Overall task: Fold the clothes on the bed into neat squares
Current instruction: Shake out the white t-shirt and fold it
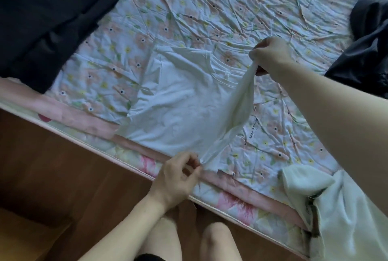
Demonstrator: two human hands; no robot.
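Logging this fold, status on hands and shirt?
Left hand pinches hem corner, right hand lifts shoulder edge. White T-shirt mid-fold on bed. Nothing in the way.

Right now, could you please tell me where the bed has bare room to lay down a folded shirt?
Free: the flowered sheet beyond the white cotton T-shirt, between the folded black garment and the crumpled dark garment. Crowded: the near edge, where both hands pinch the shirt beside a pale green cloth.
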